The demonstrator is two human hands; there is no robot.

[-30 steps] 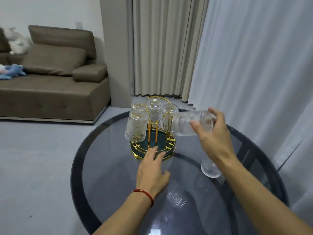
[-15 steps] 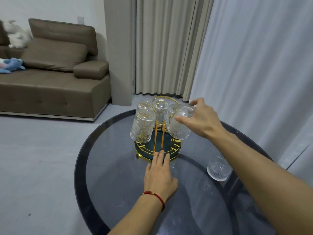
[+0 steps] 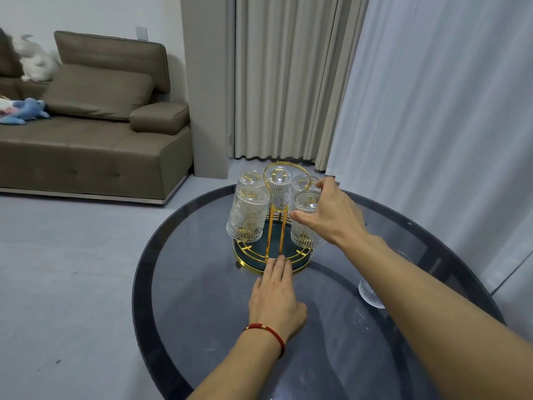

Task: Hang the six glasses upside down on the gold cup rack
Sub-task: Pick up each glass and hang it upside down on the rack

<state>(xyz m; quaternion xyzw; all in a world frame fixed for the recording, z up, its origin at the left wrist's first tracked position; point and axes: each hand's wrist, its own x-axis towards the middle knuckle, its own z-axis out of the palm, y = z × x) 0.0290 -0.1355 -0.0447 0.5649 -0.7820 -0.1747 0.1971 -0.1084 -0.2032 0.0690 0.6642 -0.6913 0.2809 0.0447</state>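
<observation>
The gold cup rack (image 3: 300,265) with a dark green base stands at the far side of the round glass table (image 3: 187,284). Several ribbed clear glasses hang upside down on its pegs; the front left one (image 3: 246,217) is the plainest to see. My right hand (image 3: 331,217) wraps the front right glass (image 3: 302,239) from the right, thumb across its front, and that glass sits upside down on a peg. My left hand (image 3: 275,295) lies flat on the table, fingertips touching the rack's base rim. One more glass (image 3: 370,297) stands on the table at right, partly hidden by my right forearm.
Grey and white curtains (image 3: 418,111) hang close behind and to the right of the table. A brown sofa (image 3: 95,134) with soft toys stands at the far left across grey floor.
My right hand carried a glass from lying sideways in the air to upside down on the rack's front right peg. My left hand slid forward to the base rim.
</observation>
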